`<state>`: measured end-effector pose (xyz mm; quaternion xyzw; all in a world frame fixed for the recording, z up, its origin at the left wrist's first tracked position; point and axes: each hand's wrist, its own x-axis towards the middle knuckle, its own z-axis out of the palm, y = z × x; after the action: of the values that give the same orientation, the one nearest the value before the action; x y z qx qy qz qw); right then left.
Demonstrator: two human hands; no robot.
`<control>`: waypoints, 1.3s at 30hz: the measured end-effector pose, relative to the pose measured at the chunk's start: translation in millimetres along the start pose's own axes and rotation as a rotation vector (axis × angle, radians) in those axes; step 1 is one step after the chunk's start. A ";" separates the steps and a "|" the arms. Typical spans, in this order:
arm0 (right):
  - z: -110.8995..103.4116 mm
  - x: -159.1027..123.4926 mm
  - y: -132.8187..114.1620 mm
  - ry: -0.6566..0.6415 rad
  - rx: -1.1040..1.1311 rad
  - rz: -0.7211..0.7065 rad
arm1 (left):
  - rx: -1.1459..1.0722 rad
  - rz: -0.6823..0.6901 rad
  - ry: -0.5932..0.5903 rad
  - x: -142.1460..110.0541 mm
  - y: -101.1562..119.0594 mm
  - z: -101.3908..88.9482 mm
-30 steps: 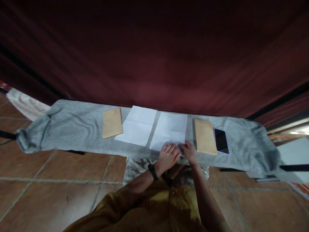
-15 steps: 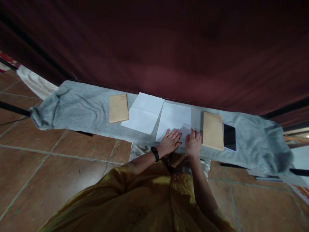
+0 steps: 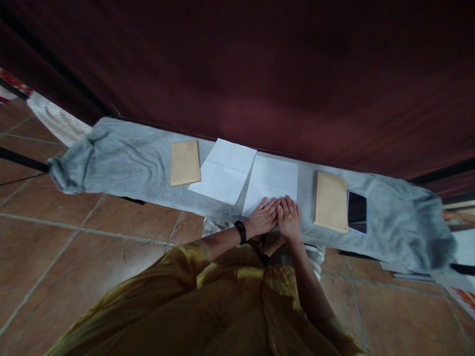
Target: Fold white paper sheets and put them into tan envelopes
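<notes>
My left hand (image 3: 263, 217), with a black band on its wrist, lies flat with fingers stretched over the near edge of the right-hand sheet of paper (image 3: 273, 177). Right beside it, my right hand (image 3: 289, 217) rests on the same sheet, fingers extended and the two hands touching. Both palms cover the sheet's lower edge. A second creased white sheet (image 3: 225, 170) lies to the left, its corner close to the first. Farther left is a brown envelope (image 3: 185, 163). Another, thicker-looking brown envelope (image 3: 331, 201) lies to the right of my hands.
A dark-screened phone (image 3: 357, 211) lies against the right envelope. Grey cloth (image 3: 126, 155) covers the long narrow surface, bunched at both ends. A dark red fabric wall (image 3: 237, 84) rises behind it. Tiled floor (image 3: 122, 227) shows in front.
My right hand has moved from the sheet's right corner edge inward, beside my left hand, and flattened on the paper. The view has shifted, so the surface appears higher and farther right.
</notes>
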<state>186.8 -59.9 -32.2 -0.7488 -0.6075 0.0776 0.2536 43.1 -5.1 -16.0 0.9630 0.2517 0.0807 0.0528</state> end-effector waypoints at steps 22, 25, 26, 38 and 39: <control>4.5 -13.0 -4.1 0.116 -0.202 -0.056 | -0.030 -0.153 0.098 4.1 -27.4 -4.5; 6.4 -12.2 -3.3 0.142 -0.247 -0.073 | -0.018 -0.185 0.081 23.0 -30.2 -1.5; 7.0 -11.9 -3.2 0.149 -0.259 -0.079 | -0.015 -0.194 0.074 29.4 -31.1 -0.5; 5.2 -12.1 -6.5 0.147 -0.291 -0.054 | 0.055 -0.400 0.070 42.9 -67.3 0.1; 4.4 -9.5 -8.6 0.138 -0.290 -0.036 | 0.062 -0.410 0.070 41.8 -69.6 -0.2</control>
<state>175.0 -66.5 -33.7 -0.7700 -0.6069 -0.0671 0.1853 45.9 75.9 -20.3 0.8894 0.4463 0.0939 0.0299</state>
